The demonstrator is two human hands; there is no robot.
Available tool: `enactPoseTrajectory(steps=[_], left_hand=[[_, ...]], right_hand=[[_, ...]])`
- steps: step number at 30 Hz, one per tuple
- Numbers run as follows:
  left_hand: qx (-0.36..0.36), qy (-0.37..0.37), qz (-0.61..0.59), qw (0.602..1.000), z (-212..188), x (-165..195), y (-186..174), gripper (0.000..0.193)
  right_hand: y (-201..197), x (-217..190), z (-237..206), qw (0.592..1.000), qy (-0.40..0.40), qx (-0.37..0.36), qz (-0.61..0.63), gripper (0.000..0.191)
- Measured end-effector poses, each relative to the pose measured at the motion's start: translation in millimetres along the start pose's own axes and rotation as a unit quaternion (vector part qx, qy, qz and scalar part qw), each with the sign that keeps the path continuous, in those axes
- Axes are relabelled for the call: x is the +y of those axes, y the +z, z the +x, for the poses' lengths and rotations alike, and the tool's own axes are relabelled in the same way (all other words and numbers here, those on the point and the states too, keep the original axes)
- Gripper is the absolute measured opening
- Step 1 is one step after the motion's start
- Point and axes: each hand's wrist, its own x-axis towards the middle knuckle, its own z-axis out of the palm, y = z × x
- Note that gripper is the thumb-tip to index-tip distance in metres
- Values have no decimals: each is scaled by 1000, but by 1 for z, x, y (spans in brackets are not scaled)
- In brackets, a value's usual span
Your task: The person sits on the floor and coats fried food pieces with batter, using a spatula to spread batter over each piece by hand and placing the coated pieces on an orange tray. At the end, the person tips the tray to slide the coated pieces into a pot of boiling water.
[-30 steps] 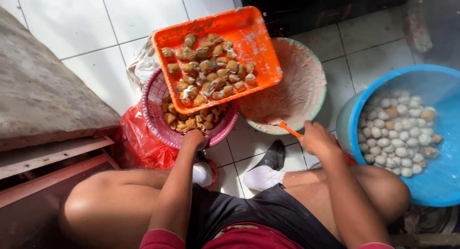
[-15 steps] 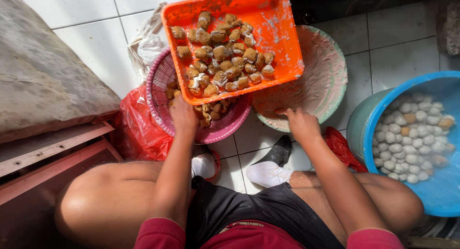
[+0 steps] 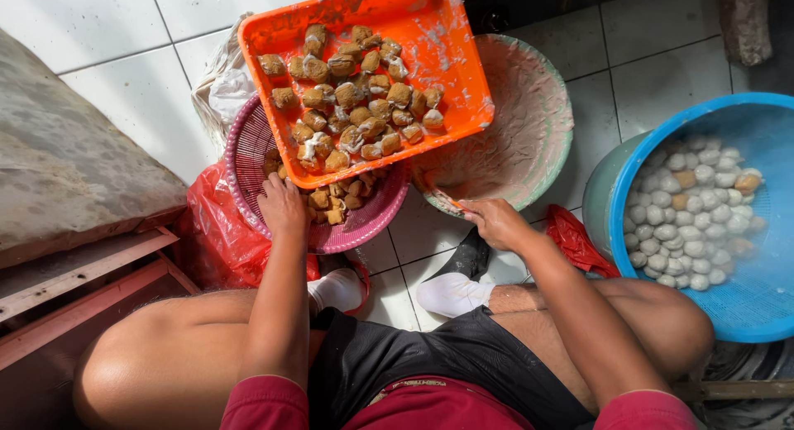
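An orange tray [image 3: 430,33] of brown fried pieces [image 3: 351,107] smeared with white paste lies across a pink basket [image 3: 248,149] and a large paste-coated bowl [image 3: 529,124]. More brown pieces lie in the basket. My left hand [image 3: 281,205] is at the basket's near side, fingers curled among the pieces just under the tray's lower edge; what it grips is hidden. My right hand [image 3: 496,223] is closed at the bowl's near rim, with the tip of a thin orange utensil [image 3: 457,202] showing from it.
A blue basin [image 3: 744,314] of pale round balls stands at the right. A red plastic bag [image 3: 219,240] lies under the basket, a white bag [image 3: 227,87] behind it. A stone slab [image 3: 66,157] and wooden frame are at the left. My knees and white socks are below.
My right hand has drawn back from the bowl's inside to its near rim. The left hand has stayed at the basket under the tray.
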Motion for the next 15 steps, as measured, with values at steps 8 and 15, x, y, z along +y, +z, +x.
enactPoseTrajectory(steps=[8,15], left_hand=[[77,5,31,997,-10,-7,9,22],[99,6,-267,959,-35,5,-8,31]], right_hand=[[20,-14,-57,785,301,42,540,37],[-28,-40,-85,686,347,78,635,26]])
